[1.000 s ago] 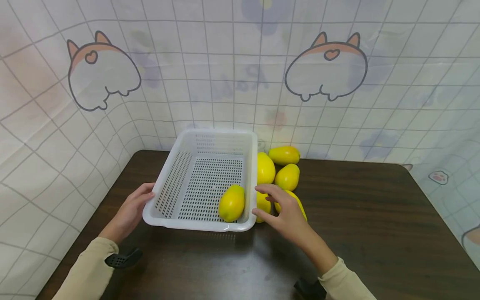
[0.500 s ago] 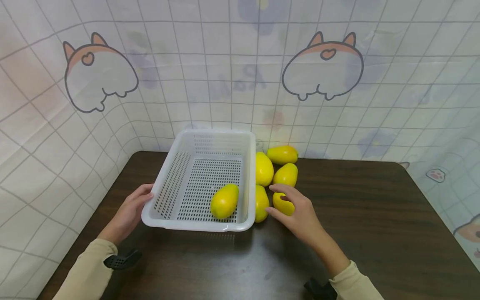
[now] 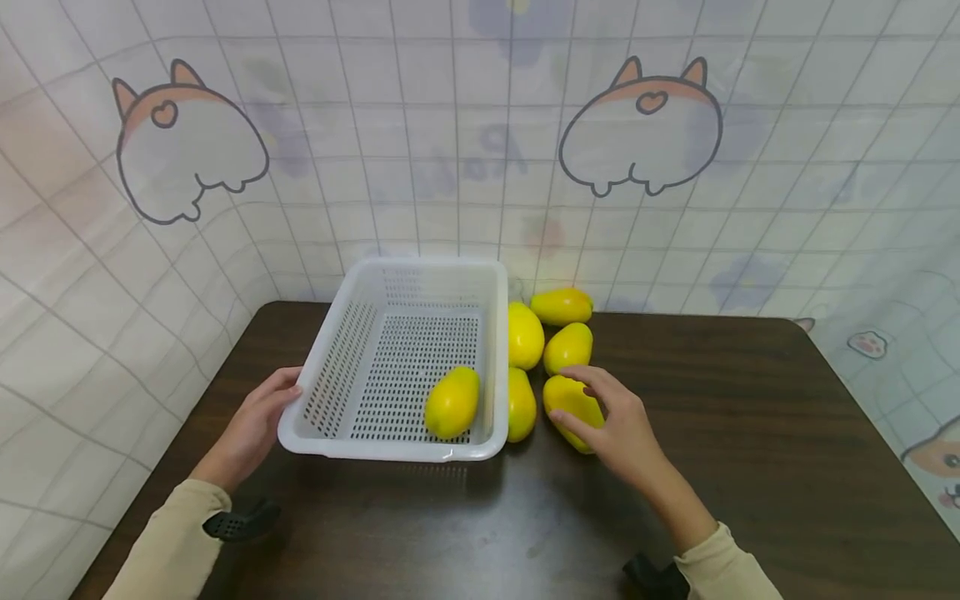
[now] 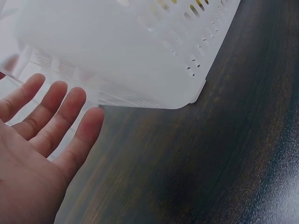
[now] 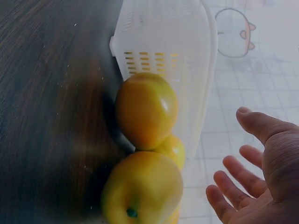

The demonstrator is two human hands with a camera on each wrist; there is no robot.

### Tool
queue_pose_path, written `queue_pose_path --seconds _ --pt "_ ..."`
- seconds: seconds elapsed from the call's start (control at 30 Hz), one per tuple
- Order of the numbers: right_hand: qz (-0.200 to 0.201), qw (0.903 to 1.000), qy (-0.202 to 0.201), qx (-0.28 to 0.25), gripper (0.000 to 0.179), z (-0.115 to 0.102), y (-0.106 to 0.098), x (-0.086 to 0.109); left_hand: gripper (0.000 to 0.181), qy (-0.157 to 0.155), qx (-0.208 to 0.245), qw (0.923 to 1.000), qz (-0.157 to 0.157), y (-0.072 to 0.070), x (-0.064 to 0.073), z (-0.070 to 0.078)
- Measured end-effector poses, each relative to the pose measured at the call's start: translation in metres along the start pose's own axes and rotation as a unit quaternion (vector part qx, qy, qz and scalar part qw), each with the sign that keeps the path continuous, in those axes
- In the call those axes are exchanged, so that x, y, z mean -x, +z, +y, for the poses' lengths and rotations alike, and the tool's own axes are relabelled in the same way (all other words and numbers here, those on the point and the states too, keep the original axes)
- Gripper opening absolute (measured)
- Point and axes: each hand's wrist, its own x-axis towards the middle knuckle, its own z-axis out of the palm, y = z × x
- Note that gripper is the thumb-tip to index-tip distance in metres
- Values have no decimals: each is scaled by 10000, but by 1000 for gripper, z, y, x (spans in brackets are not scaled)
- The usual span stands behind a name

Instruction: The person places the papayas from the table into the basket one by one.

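Note:
A white perforated plastic basket (image 3: 390, 450) stands on the dark table, with one yellow mango-like fruit (image 3: 452, 403) lying in its front right corner. My left hand (image 3: 251, 429) holds the basket's left rim, thumb at the edge; in the left wrist view its other fingers (image 4: 77, 100) lie nearly straight along the outer wall. My right hand (image 3: 618, 425) hovers at the front right fruit (image 3: 573, 408), thumb and fingers apart and nothing held. In the right wrist view that hand (image 5: 252, 172) is spread above two large yellow fruits, the lower one (image 5: 142, 186) showing a green stem spot.
Several more yellow fruits cluster against the basket's right side: one at the back (image 3: 562, 307), one in the middle (image 3: 568, 348), others next to the wall (image 3: 521, 406). A grid-patterned cloth (image 3: 420, 125) hangs behind the table (image 3: 735, 400).
My right hand has moved right, away from the basket's rim to the front right fruit. The fruit in the basket has rolled slightly and turned. My left hand keeps its place at the rim.

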Motion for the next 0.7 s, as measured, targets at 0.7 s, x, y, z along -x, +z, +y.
queue_pose_path --seconds 0.7 --pt "-103 9986 360 377 56 14 0 8 45 31 19 10000 35 2 2 5"
